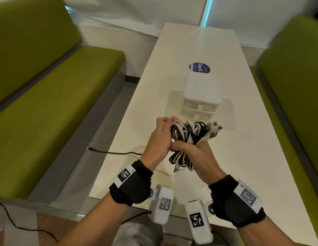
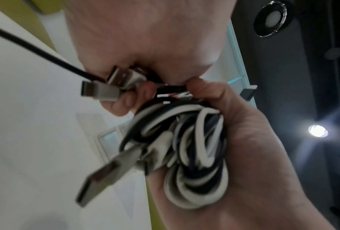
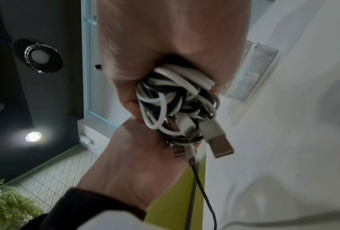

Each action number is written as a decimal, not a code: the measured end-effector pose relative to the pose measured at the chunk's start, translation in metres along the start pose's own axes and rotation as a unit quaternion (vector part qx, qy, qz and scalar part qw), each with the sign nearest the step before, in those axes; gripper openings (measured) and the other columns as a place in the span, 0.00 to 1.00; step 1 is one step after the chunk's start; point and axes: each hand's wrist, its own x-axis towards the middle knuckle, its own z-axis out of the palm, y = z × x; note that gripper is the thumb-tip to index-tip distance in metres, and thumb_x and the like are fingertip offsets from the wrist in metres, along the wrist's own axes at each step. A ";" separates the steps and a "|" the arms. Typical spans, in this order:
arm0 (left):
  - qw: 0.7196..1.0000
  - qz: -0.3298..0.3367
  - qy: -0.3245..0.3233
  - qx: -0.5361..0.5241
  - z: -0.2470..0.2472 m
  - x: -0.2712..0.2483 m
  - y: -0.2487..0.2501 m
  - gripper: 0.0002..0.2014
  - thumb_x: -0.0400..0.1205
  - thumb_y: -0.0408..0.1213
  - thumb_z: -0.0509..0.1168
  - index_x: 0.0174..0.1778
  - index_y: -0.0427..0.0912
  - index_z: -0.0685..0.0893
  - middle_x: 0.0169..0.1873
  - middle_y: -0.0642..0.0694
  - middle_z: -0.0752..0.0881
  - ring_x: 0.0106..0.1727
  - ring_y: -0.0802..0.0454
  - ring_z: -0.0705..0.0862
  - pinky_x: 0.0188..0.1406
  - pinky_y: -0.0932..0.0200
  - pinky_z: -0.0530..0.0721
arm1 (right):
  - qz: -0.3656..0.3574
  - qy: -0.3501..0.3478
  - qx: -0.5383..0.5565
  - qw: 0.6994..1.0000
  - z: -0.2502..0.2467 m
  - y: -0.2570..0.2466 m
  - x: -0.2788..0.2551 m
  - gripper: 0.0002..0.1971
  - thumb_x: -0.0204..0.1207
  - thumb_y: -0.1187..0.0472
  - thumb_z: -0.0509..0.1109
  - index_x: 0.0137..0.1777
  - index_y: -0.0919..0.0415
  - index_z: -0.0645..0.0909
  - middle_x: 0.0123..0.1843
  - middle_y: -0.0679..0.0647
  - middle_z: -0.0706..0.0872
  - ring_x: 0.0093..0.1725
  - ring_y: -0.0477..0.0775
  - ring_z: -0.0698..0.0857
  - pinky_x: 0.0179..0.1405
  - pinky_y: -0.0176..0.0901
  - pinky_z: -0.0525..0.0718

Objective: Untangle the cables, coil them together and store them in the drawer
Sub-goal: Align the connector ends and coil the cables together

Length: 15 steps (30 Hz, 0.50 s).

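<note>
A bundle of black and white cables (image 1: 188, 134) is held above the white table (image 1: 252, 148), just in front of a small white drawer unit (image 1: 201, 93). My right hand (image 1: 190, 148) grips the bundle's middle from below, with loops hanging under it. My left hand (image 1: 165, 132) holds the bundle's left side, fingers curled into the loops. Several USB plugs (image 1: 214, 128) stick out at the upper right. The left wrist view shows the coil (image 2: 196, 155) lying in my right palm. In the right wrist view the cables (image 3: 175, 96) are packed inside my closed right hand. Both drawers look pushed in.
Green benches (image 1: 57, 103) flank the table on both sides. A round blue sticker (image 1: 200, 68) lies on the table behind the drawer unit. A thin black lead (image 1: 119, 153) runs from my left hand off the table's left edge.
</note>
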 end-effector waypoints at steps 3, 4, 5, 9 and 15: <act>0.996 -0.024 -0.078 0.040 -0.002 -0.004 -0.005 0.29 0.81 0.71 0.41 0.64 0.60 0.77 0.59 0.46 0.86 0.59 0.48 0.88 0.61 0.39 0.85 | -0.004 -0.016 0.019 1.000 0.000 0.002 -0.003 0.17 0.62 0.71 0.71 0.48 0.53 0.89 0.44 0.73 0.88 0.40 0.72 0.89 0.44 0.68 0.88; 0.993 -0.032 -0.102 0.053 -0.003 -0.005 -0.005 0.35 0.80 0.73 0.37 0.68 0.58 0.76 0.60 0.49 0.87 0.59 0.53 0.87 0.62 0.44 0.85 | -0.005 -0.021 0.032 0.999 -0.001 0.002 -0.003 0.20 0.62 0.72 0.71 0.51 0.53 0.89 0.48 0.72 0.88 0.43 0.72 0.89 0.46 0.70 0.88; 0.992 -0.033 -0.109 0.051 -0.003 -0.005 -0.005 0.36 0.81 0.71 0.35 0.70 0.57 0.75 0.60 0.51 0.87 0.59 0.59 0.86 0.63 0.51 0.85 | -0.004 -0.027 0.044 0.999 -0.001 0.001 -0.004 0.23 0.62 0.72 0.70 0.56 0.53 0.88 0.51 0.68 0.89 0.45 0.68 0.90 0.46 0.68 0.89; 0.993 -0.045 -0.113 0.001 0.003 -0.009 0.005 0.22 0.85 0.62 0.30 0.53 0.70 0.70 0.45 0.71 0.79 0.41 0.84 0.79 0.48 0.73 0.76 | 0.013 -0.028 0.088 0.996 0.000 0.006 -0.004 0.30 0.65 0.73 0.69 0.68 0.54 0.83 0.53 0.68 0.88 0.45 0.73 0.88 0.45 0.68 0.89; 0.995 -0.066 -0.053 -0.045 0.009 -0.012 0.007 0.25 0.83 0.66 0.31 0.46 0.68 0.74 0.39 0.63 0.87 0.43 0.69 0.85 0.42 0.66 0.79 | 0.024 0.021 0.119 0.992 0.004 0.017 -0.008 0.17 0.66 0.71 0.71 0.57 0.64 0.85 0.40 0.72 0.84 0.39 0.69 0.85 0.37 0.57 0.86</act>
